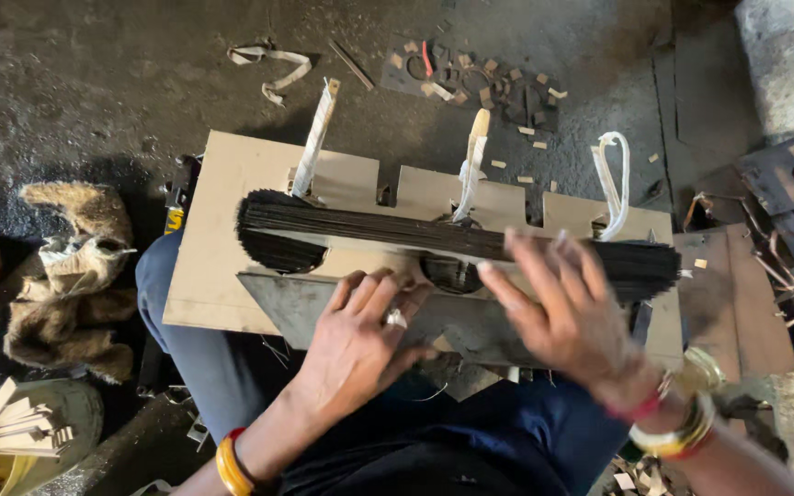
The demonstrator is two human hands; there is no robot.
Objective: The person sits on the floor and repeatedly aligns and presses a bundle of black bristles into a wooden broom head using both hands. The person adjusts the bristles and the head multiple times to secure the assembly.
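On the long bundle of thin black sticks (pixel 415 234), toward its right end, the right hand (pixel 562 312) lies blurred with fingers spread wide, its grip open and closed on nothing. Beside it the left hand (pixel 360 344), wearing a ring, rests flat with loose fingers on the dark metal plate (pixel 296 308) at the near edge of the notched board (pixel 222 248), holding nothing. The bundle lies lengthwise across the board, from its left part to its right edge. Three white cloth strips (pixel 312 142) rise from the notches along the far edge. Left of the board, on the floor (pixel 94 83), lies a worn cloth rag (pixel 71 276); small wood slats (pixel 16 427) sit at the bottom left corner.
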